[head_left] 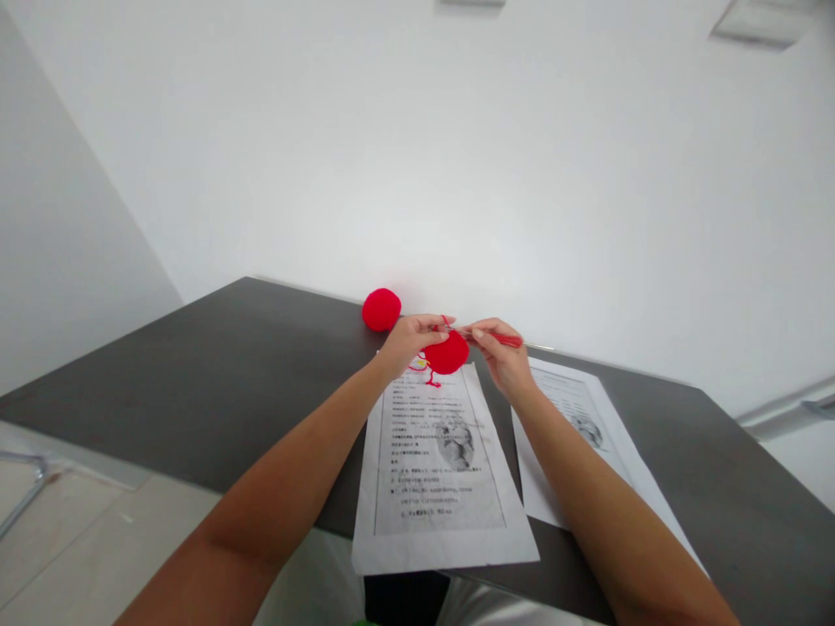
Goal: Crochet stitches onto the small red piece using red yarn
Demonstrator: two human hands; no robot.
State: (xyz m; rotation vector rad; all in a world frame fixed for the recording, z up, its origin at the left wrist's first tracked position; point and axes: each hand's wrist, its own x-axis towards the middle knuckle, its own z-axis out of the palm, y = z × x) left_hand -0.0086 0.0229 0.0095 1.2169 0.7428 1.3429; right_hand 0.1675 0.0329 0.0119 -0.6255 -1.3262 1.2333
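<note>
Two hands: both raised just above the far part of the dark tabletop (196,382), close together.
Left hand (410,335): fingers pinched on the top edge of a round red crochet piece (447,355), which hangs below the fingertips over the upper end of a printed sheet.
Right hand (499,352): fingers closed around a red crochet hook (505,339), its tip pointing left toward the crochet piece.
Yarn tail: a short red strand (432,379) dangles under the piece onto the paper.
Red yarn ball (382,309): resting on the tabletop, just left of the left hand, near the wall.
Printed sheets: one (437,469) under the left forearm, a second (587,435) partly beneath the right arm.
</note>
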